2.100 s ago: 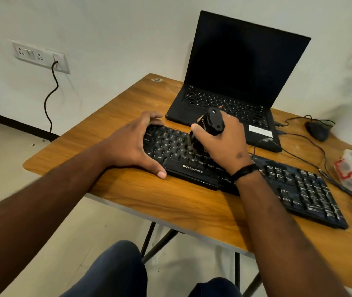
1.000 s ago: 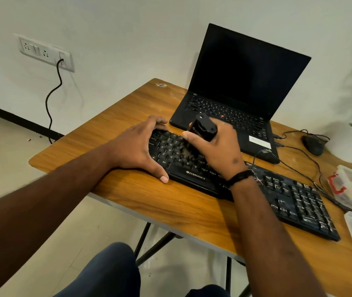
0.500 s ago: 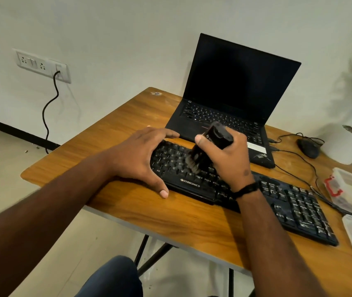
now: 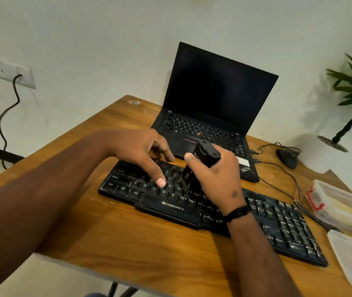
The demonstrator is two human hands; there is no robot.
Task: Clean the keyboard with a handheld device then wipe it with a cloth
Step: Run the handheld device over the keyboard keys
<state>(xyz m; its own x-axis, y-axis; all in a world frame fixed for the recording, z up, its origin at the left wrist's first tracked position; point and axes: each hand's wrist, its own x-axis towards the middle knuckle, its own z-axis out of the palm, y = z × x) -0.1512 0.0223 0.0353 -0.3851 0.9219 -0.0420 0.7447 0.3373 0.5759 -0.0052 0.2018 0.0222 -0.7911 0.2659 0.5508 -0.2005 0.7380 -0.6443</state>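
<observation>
White wall, wooden desk (image 4: 149,243) with an open laptop (image 4: 211,103) at the back, dark screen. The keyboard (image 4: 278,228) lies across the desk in front of the laptop, running from centre-left down to the right. Right hand (image 4: 218,181) has its fingers wrapped around the device (image 4: 203,159), a black stick held tilted, lower end down on the letter keys at mid-board, top end toward the laptop. Left hand (image 4: 140,151) holds nothing: fingers spread and bent, thumb tip over the left letter keys, contact not certain. Step in hand looks like the device pass, the first half of the task; no cloth is identifiable in view. Next move likely calls for working the device tip rightward along the rows toward the number pad, which shows pale specks, while steadying the board with the left. Versus half a second ago: the left hand has shifted off the board's left edge, where it was bracing, to over the keys; the device stays in the same key area; camera view has tilted and closed in.
</observation>
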